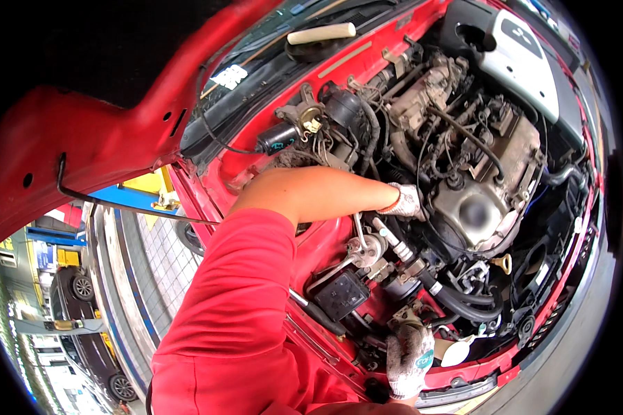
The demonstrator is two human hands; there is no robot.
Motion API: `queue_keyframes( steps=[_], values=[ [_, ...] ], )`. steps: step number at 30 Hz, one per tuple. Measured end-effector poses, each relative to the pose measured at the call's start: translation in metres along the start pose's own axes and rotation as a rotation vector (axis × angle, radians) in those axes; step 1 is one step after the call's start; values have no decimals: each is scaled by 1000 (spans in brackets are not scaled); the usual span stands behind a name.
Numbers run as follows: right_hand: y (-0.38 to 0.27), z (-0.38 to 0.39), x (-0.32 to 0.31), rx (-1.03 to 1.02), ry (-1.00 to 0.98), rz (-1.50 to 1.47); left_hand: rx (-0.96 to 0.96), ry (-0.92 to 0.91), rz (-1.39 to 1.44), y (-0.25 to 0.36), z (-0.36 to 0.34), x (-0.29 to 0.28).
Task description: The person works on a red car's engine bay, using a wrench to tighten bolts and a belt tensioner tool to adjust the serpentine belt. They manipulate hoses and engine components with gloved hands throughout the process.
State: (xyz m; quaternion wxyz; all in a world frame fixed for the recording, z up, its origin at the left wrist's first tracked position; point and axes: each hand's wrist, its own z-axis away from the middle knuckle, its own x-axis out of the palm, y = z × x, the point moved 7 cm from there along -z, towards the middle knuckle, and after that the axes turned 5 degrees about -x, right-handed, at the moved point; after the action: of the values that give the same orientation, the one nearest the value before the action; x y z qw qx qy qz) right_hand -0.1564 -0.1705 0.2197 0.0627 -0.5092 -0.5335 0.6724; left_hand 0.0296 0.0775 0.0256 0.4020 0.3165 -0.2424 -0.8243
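My left arm, in a red sleeve, stretches across the red fender into the engine bay. My left hand (pixel 407 201), in a white knitted glove, dips between the hoses beside the metal engine cover (pixel 467 214); its fingers are hidden behind a black cable. Lower down, my right hand (pixel 410 356), also in a white glove, sits near the front corner of the bay. Its fingers curl around something I cannot make out, beside a black hose (pixel 457 304) and a whitish reservoir (pixel 457 351). A round metal canister (pixel 367 250) and a black box (pixel 340 294) lie between both hands.
The raised red hood (pixel 145 104) stands at the left, with a thin prop rod (pixel 131 207) beside it. A pale-handled tool (pixel 322 33) rests near the windshield. A silver and black engine cover (pixel 522 59) lies at the far right. Dark cars (pixel 83 332) stand at the left.
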Motion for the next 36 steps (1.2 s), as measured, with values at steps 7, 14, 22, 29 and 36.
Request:
queue_keyframes(
  steps=[7,14,22,29,36],
  values=[
    [11,7,5,-7,-7,-20,-74,-32,95,-14,-18,3],
    [8,2,12,7,-7,-2,-85,-69,192,-13,-7,-1],
    [27,0,-6,-94,-32,8,6,-69,-107,-10,-12,3],
    [40,22,-16,-74,95,36,-137,-57,279,-10,-11,6],
    [44,29,-7,-113,111,-31,-201,-87,376,3,7,10]
  ],
)
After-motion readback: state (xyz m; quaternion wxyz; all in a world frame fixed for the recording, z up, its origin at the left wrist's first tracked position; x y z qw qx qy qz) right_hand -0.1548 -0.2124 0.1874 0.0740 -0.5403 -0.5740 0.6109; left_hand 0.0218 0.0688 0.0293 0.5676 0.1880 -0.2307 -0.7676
